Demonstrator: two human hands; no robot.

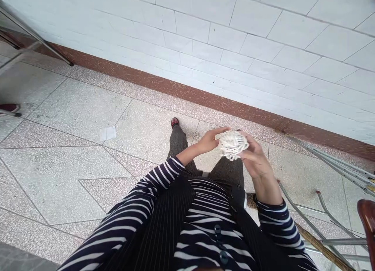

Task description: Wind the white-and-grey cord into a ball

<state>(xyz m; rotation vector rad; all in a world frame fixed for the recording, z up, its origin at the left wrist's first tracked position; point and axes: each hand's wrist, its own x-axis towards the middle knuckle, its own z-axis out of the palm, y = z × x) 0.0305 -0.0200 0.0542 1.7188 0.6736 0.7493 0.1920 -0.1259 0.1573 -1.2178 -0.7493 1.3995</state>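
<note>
A bundle of looped white cord is held up in front of my body, above my legs. My left hand grips its left side, with some fingers hidden behind the loops. On the opposite side, my right hand is closed around the edge of the bundle, thumb and fingers against the cord. Both hands touch the bundle at about the same height. Some thin pale strands show on the floor beyond my left wrist.
A white tiled wall with a reddish-brown skirting runs ahead. At right are metal poles, a metal frame and a brown stick. Metal legs stand at left; a white paper square lies on the floor.
</note>
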